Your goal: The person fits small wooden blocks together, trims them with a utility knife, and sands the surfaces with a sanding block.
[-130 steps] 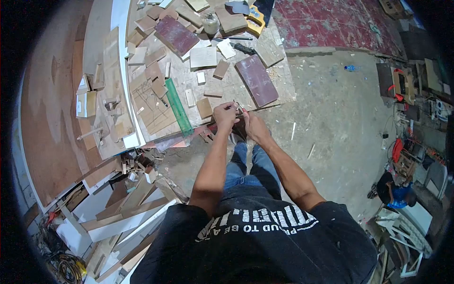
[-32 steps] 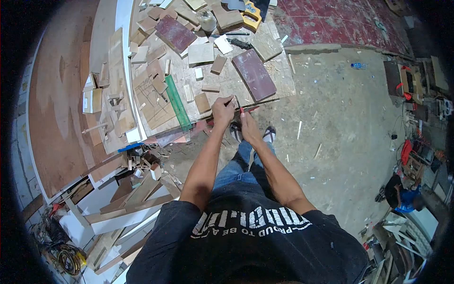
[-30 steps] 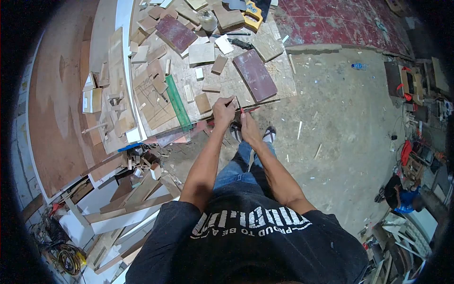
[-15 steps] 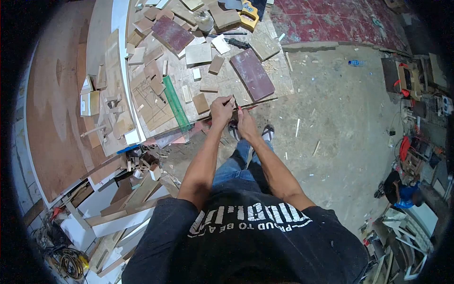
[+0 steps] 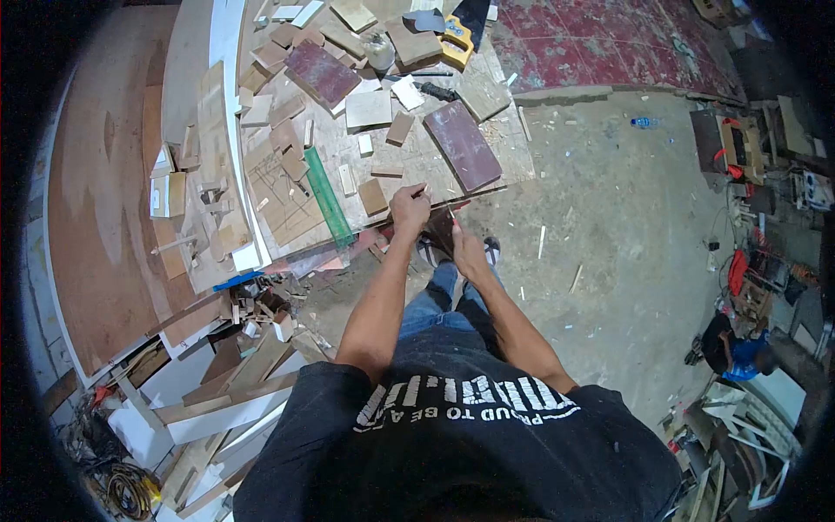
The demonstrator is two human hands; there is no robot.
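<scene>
At the near edge of the workbench (image 5: 287,254), my left hand (image 5: 410,210) is closed, fingers pinched together on something too small to make out. My right hand (image 5: 470,254) sits lower and to the right, past the edge, its fingers closed at a dark flat piece (image 5: 441,230) that hangs between the hands. A small red thing shows at its fingertips. Near my left hand lie a small brown block (image 5: 372,197) and a larger maroon board (image 5: 463,146). A green ruler (image 5: 327,196) is farther left.
Wood offcuts, another maroon board (image 5: 322,73) and a yellow-handled saw (image 5: 457,42) crowd the bench's far part. Scrap wood (image 5: 228,409) is piled at lower left. A person in blue (image 5: 746,355) is at far right. My feet are below the bench edge.
My right hand has moved down and right, away from my left hand. The dark flat piece now shows broadly between them, where only a thin dark edge showed before.
</scene>
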